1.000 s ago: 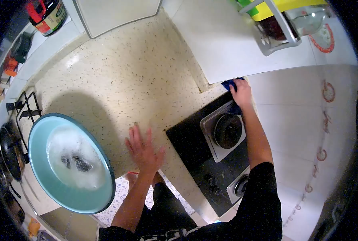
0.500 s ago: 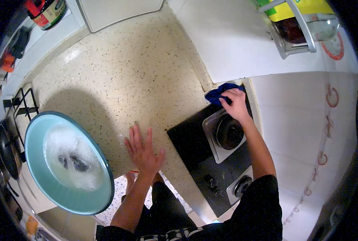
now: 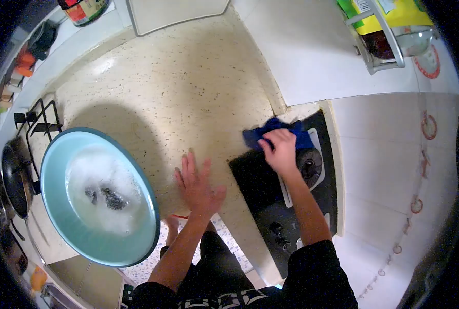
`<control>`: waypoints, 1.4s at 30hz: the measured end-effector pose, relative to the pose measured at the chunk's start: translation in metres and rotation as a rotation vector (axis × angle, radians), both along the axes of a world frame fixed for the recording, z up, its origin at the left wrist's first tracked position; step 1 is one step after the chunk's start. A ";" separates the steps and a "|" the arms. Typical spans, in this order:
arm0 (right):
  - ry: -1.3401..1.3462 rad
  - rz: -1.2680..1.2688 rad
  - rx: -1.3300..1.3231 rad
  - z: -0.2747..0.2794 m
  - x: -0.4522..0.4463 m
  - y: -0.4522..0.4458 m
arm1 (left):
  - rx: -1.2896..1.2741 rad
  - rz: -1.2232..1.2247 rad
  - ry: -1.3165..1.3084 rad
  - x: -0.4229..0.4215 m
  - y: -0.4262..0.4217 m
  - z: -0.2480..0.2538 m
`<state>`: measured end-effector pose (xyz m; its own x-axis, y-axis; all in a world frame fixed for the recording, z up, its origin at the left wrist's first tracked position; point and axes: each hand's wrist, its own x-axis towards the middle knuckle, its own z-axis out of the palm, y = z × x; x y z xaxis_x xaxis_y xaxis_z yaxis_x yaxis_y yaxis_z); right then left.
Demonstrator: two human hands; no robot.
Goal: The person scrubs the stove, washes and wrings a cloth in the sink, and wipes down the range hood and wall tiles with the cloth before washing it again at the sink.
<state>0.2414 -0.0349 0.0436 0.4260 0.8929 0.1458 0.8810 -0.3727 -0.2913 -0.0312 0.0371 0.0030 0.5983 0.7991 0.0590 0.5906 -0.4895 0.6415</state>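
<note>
The blue cloth [image 3: 254, 137] lies bunched right of the frame's centre, across the upper edge of the black stovetop [image 3: 257, 183] and the strip of counter [image 3: 178, 98] beside it. Your right hand [image 3: 282, 150] holds it from above in a narrow grip, fingers bent and gathered into the fabric. How hard you press, I cannot tell. For even contact, I would flatten the folds under your fingers and keep the pressure steady where the stovetop edge meets the counter, since loose cloth could ride over that line.

Just below the cloth sits the burner [image 3: 309, 167]; follow its rim closely and avoid snagging a fold on it. Lower down, towards the bottom right, keep your forearm off the knobs [image 3: 277, 230].

Your left hand [image 3: 197, 190], at lower centre, is spread wide, palm down at the counter edge, holding nothing; it makes a good brace. Leave the sudsy basin [image 3: 122, 253] at lower left unbumped.
</note>
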 end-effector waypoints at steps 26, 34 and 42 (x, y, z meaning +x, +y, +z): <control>-0.286 -0.230 0.078 -0.025 0.022 0.154 | -0.084 -0.010 -0.054 -0.004 0.006 0.006; -0.304 0.234 -0.061 0.009 0.027 0.122 | -0.119 -0.025 -0.101 -0.007 0.009 0.010; 0.014 0.103 0.048 -0.023 0.051 0.183 | -0.157 -0.072 -0.059 -0.006 0.008 0.004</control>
<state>0.2928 0.1480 0.0203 0.3349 0.9241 0.1840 0.9096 -0.2660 -0.3191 -0.0372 0.0452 0.0075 0.6537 0.7563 -0.0262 0.5167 -0.4208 0.7456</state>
